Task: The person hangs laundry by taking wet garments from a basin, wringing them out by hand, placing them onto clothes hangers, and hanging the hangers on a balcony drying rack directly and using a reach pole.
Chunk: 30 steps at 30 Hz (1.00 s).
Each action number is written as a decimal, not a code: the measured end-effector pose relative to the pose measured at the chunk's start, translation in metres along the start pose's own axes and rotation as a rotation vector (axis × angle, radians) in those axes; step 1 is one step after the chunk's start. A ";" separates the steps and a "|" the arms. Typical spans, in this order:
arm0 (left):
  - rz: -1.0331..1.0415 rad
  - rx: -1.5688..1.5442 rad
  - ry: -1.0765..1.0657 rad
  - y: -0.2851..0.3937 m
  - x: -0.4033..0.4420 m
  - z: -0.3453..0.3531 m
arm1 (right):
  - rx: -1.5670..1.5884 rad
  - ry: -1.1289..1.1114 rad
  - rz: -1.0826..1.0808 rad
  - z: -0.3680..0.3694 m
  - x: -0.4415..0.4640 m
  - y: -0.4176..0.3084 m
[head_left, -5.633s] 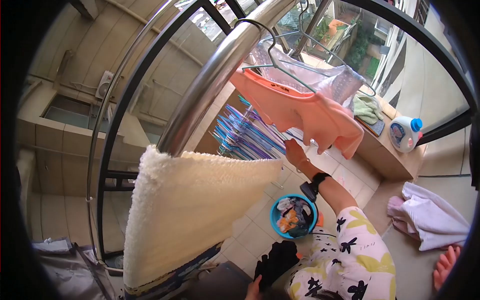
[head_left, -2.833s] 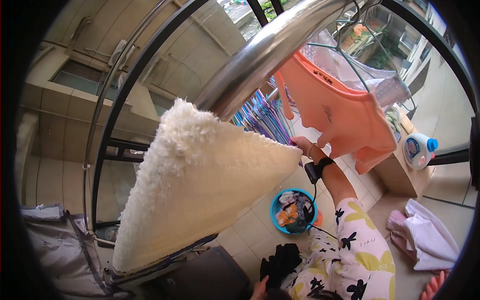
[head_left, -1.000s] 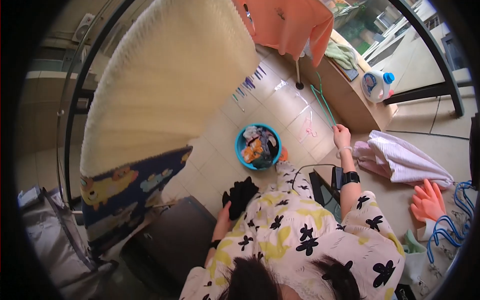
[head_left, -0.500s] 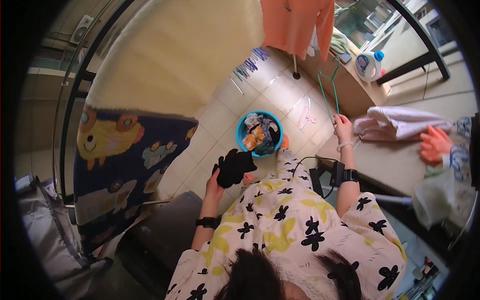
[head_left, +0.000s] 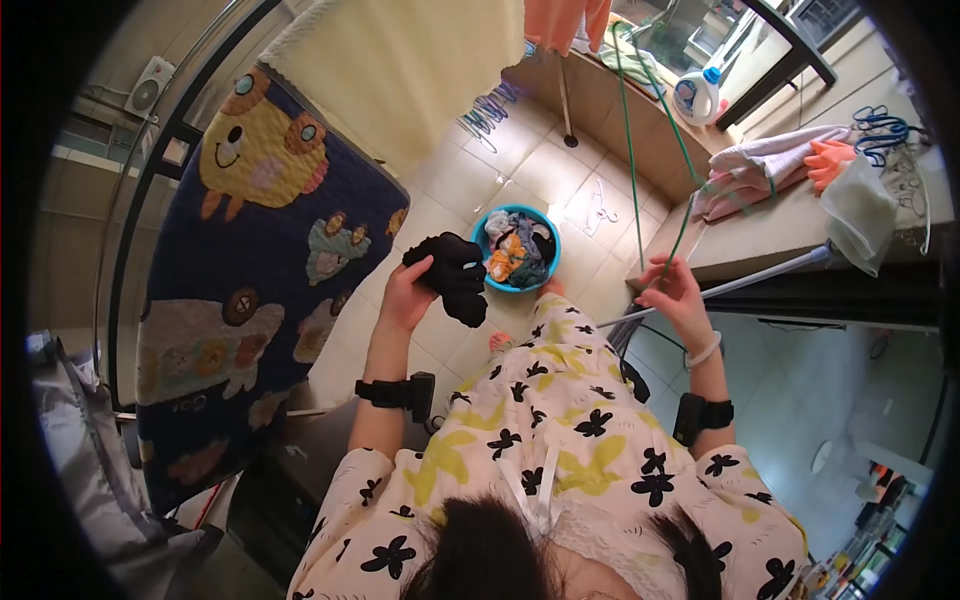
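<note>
Head view: our left hand (head_left: 406,294) clutches black cloth (head_left: 450,268), our right hand (head_left: 680,302) pinches green hanger (head_left: 630,150); apart, likely against snagging.

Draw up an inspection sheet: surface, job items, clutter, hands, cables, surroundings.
Surface: pale square floor tiles.
Job's things: black crumpled cloth garment; thin green hanger; round blue plastic basin holding mixed clothes.
Clutter: pale pink hanger on the tiles; coral glove at right.
Hands: left hand grips the garment; right hand holds the green hanger.
Cables: thin black cable below the right hand; ends unclear.
Surroundings: hanging dark-blue cartoon-animal blanket; white plastic bottle with blue cap.
</note>
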<state>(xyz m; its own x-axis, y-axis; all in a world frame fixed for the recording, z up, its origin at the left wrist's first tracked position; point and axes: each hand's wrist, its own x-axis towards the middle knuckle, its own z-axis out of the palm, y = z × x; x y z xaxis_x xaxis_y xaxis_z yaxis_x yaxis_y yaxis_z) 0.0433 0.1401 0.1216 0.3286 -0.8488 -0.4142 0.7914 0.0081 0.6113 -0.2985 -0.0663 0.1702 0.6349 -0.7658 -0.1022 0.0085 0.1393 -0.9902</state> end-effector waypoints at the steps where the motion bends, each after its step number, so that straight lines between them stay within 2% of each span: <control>1: 0.027 0.025 -0.064 0.010 -0.005 0.012 | -0.036 -0.091 0.023 0.007 -0.005 -0.008; 4: 0.075 0.057 -0.103 0.036 -0.018 0.035 | 0.020 -0.060 -0.022 0.041 0.013 -0.045; 6: 0.121 0.068 -0.110 0.052 -0.030 0.053 | -0.132 -0.132 -0.020 0.057 0.038 -0.058; 8: 0.193 0.010 -0.149 0.071 -0.048 0.078 | -0.034 -0.286 0.108 0.069 0.070 -0.045; 10: 0.232 -0.071 -0.151 0.087 -0.070 0.093 | -0.221 -0.341 0.068 0.095 0.093 -0.031; 12: 0.404 -0.138 -0.217 0.111 -0.103 0.101 | -0.223 -0.504 0.002 0.114 0.115 -0.009; 14: 0.514 -0.119 -0.307 0.131 -0.136 0.115 | -0.102 -0.504 0.064 0.143 0.127 -0.001; 15: 0.543 -0.111 -0.300 0.136 -0.146 0.106 | 0.050 -0.619 0.315 0.156 0.141 0.002; 16: 0.646 -0.118 -0.205 0.140 -0.154 0.089 | 0.181 -0.650 0.439 0.170 0.148 0.006; 18: 0.772 -0.121 -0.093 0.141 -0.170 0.044 | 0.297 -0.834 0.469 0.196 0.154 -0.022; 19: 0.716 -0.095 -0.039 0.139 -0.175 0.014 | 0.297 -0.861 0.466 0.204 0.158 -0.032; 21: 0.673 -0.060 0.017 0.129 -0.179 -0.018 | 0.289 -0.779 0.371 0.214 0.167 -0.053; 22: 0.663 0.003 0.141 0.119 -0.180 -0.026 | 0.139 -0.690 0.229 0.211 0.168 -0.070; 23: 0.646 0.062 0.264 0.111 -0.179 -0.033 | -0.072 -0.693 0.127 0.204 0.169 -0.092; 24: 0.649 0.062 0.265 0.106 -0.178 -0.037 | -0.282 -0.685 0.028 0.197 0.171 -0.109; 26: 0.604 -0.161 0.432 0.095 -0.174 -0.044 | -0.346 -0.649 -0.138 0.190 0.178 -0.120; 27: 0.639 -0.173 0.482 0.092 -0.168 -0.056 | -0.365 -0.602 -0.228 0.186 0.182 -0.122; 30: 0.638 -0.228 0.459 0.089 -0.158 -0.073 | -0.382 -0.422 -0.354 0.182 0.187 -0.140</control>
<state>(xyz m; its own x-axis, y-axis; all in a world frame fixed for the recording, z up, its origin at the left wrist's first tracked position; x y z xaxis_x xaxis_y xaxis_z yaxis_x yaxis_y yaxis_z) 0.0995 0.3140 0.1921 0.8902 -0.3441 -0.2984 0.4502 0.5657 0.6908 -0.0404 -0.1140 0.3067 0.8924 -0.4026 0.2038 0.0470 -0.3663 -0.9293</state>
